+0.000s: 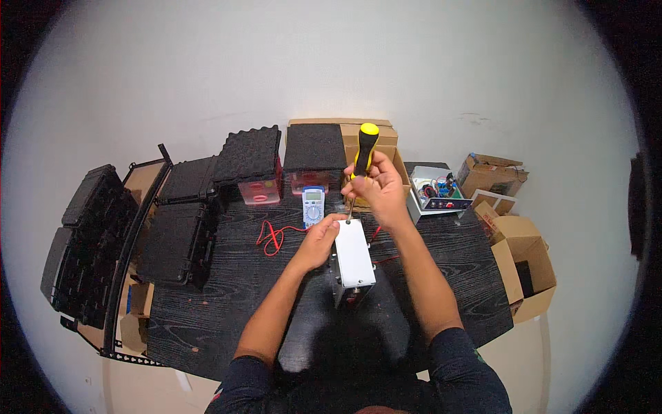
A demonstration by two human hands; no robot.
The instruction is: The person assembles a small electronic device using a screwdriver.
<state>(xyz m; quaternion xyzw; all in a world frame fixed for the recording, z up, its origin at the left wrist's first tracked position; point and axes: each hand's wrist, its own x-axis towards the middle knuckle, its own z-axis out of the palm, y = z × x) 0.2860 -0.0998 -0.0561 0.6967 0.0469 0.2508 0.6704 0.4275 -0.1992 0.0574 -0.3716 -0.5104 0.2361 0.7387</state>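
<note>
A metal box with a white panel on top (354, 254) and dark sides stands on the black table in front of me. My left hand (319, 245) grips its far left corner, the thumb along the top edge. In my right hand (382, 191) is a yellow and black screwdriver (366, 148), held nearly upright by the handle. Its shaft runs down to a screw at the far end of the white panel, close to my left fingertips. Another screw shows at the panel's near end. Beyond the box lies a blue-grey multimeter (314, 205).
Red test leads (272, 237) curl left of the multimeter. An opened case with wires and a circuit board (441, 194) sits at the far right. Black foam-topped boxes (247, 153) line the back, black hard cases (174, 243) the left. An open cardboard box (514, 259) is at right.
</note>
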